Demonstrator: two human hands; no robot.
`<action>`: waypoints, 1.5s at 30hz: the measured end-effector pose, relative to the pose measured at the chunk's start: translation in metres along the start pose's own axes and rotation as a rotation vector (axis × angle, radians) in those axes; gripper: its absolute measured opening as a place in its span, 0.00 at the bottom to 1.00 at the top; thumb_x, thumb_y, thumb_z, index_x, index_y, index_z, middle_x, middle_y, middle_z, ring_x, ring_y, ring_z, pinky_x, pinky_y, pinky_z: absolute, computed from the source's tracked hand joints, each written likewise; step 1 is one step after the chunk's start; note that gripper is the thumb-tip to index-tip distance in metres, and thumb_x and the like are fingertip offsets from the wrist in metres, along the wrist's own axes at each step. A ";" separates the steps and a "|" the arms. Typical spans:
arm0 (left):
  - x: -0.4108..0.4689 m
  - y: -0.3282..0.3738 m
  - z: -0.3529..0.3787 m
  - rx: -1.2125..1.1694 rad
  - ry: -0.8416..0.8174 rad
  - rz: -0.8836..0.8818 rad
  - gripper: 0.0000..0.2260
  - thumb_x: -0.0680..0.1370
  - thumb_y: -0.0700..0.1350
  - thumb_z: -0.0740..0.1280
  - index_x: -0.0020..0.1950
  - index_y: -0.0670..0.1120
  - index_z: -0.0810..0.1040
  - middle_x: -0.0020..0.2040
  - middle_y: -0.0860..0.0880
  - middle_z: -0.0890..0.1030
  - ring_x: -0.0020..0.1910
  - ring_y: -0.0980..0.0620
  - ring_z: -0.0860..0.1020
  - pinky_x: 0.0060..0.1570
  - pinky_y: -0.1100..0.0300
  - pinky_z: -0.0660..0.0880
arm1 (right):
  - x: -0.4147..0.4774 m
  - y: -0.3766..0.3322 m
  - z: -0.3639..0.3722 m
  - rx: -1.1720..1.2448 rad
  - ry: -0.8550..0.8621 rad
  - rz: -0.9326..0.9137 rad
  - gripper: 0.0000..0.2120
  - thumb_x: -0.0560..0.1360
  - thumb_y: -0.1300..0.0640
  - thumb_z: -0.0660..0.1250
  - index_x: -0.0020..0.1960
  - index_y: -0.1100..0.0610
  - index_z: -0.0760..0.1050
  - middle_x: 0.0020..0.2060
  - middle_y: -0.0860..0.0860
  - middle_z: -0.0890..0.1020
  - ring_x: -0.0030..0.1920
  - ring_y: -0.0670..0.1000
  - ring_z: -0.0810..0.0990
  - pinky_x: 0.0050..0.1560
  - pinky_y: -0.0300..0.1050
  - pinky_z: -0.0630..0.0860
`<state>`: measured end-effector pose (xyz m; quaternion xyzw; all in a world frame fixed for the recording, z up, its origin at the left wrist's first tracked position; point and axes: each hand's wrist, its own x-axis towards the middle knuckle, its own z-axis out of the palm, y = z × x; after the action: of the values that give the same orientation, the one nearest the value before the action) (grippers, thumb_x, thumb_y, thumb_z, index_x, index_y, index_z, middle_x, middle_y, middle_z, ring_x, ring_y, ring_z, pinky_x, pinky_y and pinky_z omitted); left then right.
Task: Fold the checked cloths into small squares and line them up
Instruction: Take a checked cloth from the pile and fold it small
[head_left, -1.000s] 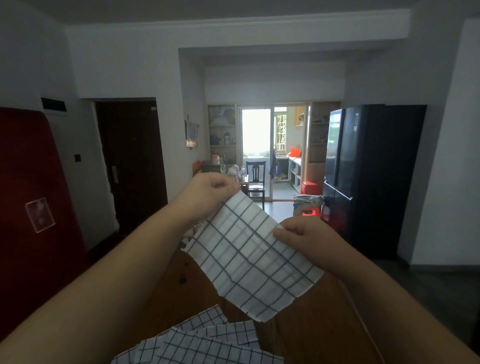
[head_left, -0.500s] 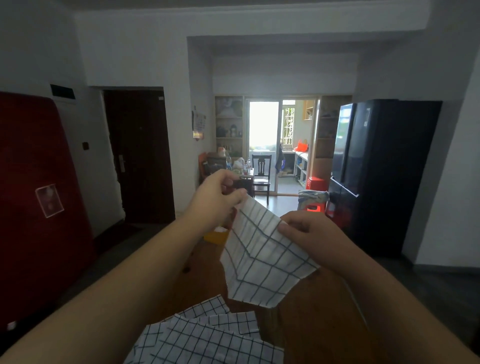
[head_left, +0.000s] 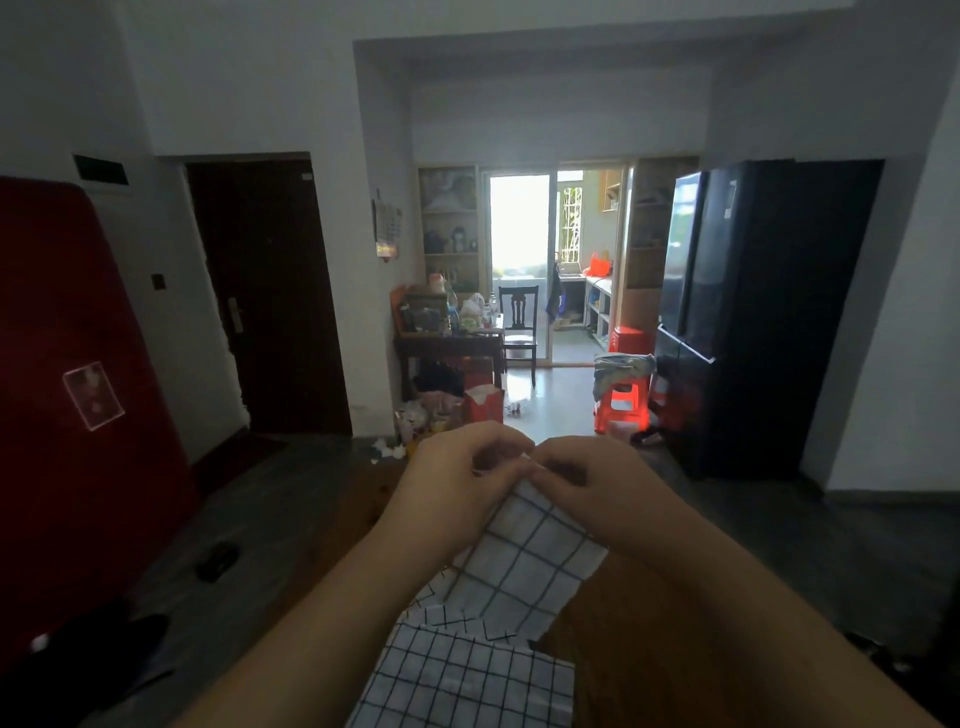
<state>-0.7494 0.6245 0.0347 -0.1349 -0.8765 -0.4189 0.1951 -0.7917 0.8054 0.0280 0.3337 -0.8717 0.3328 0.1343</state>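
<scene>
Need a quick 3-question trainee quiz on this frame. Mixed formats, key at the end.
1. True or false: the left hand and right hand both pinch one checked cloth.
2. Multiple choice: where do the other cloths lie? A) on the wooden table, below the held one; B) in a basket; C) over the right forearm.
3. Fill in: the hands meet at the held cloth's ___ edge.

Key: 1 true; 2 A; 3 top.

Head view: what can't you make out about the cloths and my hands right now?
- Held cloth: its top corners are hidden in the head view behind the left hand and right hand; layer count unclear.
- Lower cloths: in the head view, cut off by the bottom edge and partly behind the held cloth, so no count.
</scene>
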 end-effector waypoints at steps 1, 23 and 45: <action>0.000 -0.001 0.000 -0.019 0.020 -0.001 0.07 0.79 0.45 0.70 0.54 0.56 0.83 0.47 0.63 0.82 0.50 0.69 0.77 0.45 0.76 0.74 | 0.000 0.000 0.000 -0.013 0.009 0.005 0.06 0.80 0.53 0.66 0.47 0.48 0.81 0.40 0.46 0.83 0.44 0.43 0.78 0.42 0.36 0.73; -0.001 0.000 -0.022 -0.332 0.215 -0.050 0.07 0.80 0.42 0.68 0.50 0.54 0.82 0.47 0.62 0.83 0.46 0.63 0.82 0.39 0.71 0.78 | -0.007 0.008 0.001 0.808 0.143 0.403 0.10 0.79 0.57 0.67 0.61 0.54 0.77 0.52 0.51 0.83 0.51 0.50 0.84 0.44 0.39 0.81; 0.000 -0.002 -0.003 -0.609 -0.033 -0.213 0.13 0.76 0.50 0.69 0.56 0.46 0.86 0.50 0.48 0.86 0.50 0.50 0.85 0.50 0.53 0.83 | -0.023 -0.004 -0.006 0.475 0.466 0.266 0.09 0.81 0.54 0.65 0.46 0.51 0.83 0.42 0.39 0.83 0.45 0.38 0.79 0.44 0.39 0.71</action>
<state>-0.7492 0.6206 0.0352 -0.1012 -0.7230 -0.6779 0.0865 -0.7718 0.8185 0.0242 0.1545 -0.7517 0.6080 0.2035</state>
